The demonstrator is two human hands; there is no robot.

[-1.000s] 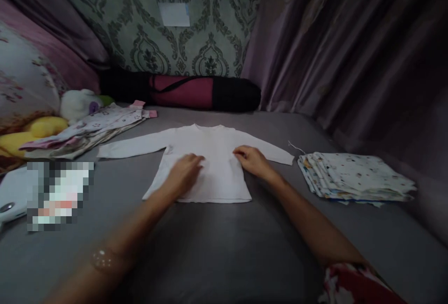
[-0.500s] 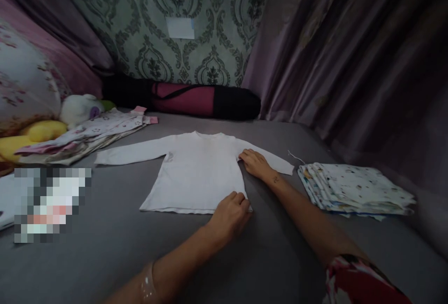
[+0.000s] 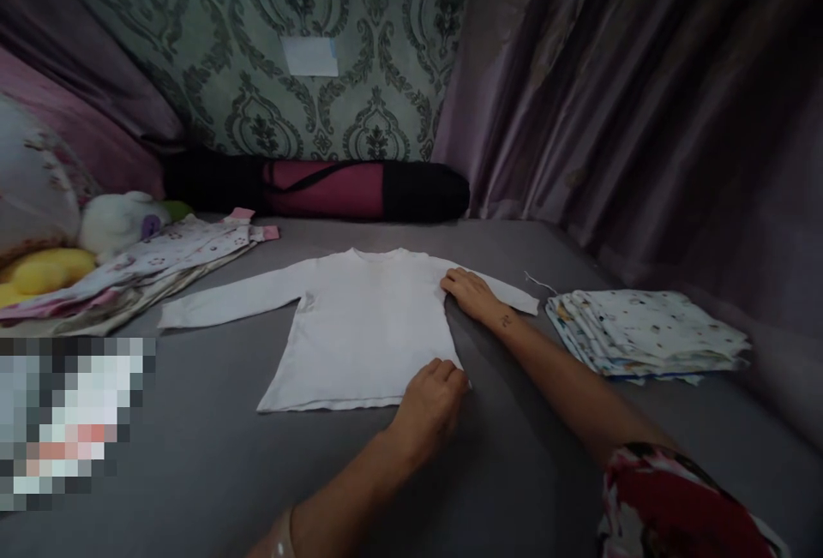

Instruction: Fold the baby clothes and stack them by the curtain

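A white long-sleeved shirt [image 3: 369,327] lies flat with both sleeves spread out and its neckline facing away from me. At its near right hem corner, my left hand [image 3: 434,399] is closed on the cloth, the fingertips mostly hidden behind the knuckles. Higher up the same side, my right hand [image 3: 471,294] has its bent fingers on the shirt at the underarm, where the right sleeve begins. That sleeve runs on behind the hand, its cuff showing beyond it. A small greyish mark shows by the left underarm.
A stack of folded patterned cloths [image 3: 649,331] lies at the right. Patterned clothes [image 3: 173,254], a white plush toy [image 3: 119,224] and a yellow one [image 3: 55,271] are at the left, with a blurred-out patch nearer. A long black-and-maroon bag [image 3: 327,189] lies along the wall.
The view has shifted slightly, so the shirt appears a little lower and larger. Both hands keep their places on the shirt's right side, which lies as before.
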